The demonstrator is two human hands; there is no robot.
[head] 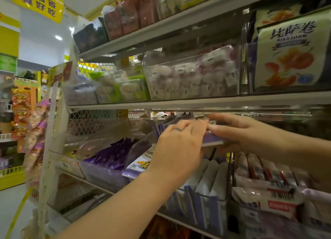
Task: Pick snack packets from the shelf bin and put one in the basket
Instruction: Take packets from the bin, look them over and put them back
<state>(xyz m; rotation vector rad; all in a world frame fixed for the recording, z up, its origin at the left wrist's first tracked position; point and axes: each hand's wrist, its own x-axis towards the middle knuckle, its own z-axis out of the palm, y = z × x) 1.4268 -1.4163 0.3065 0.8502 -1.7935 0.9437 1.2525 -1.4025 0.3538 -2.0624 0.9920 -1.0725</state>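
A flat purple and white snack packet [137, 166] is held tilted above a clear shelf bin [138, 145] on the middle shelf. My left hand [177, 149] lies over the packet's middle, fingers reaching to the upright purple packets [161, 126] at the back of the bin; its thumb is hidden beneath. My right hand [238, 131] grips the packet's right end [212, 139], fingers on top and the rest of the hand below. No basket is in view.
Below the hands stands a clear bin of white and blue packets [206, 183]. To the left is a bin of dark purple packets [114, 154], to the right red-striped packets [265, 194]. A shelf board [179, 103] hangs just above the hands. The aisle floor opens at the left.
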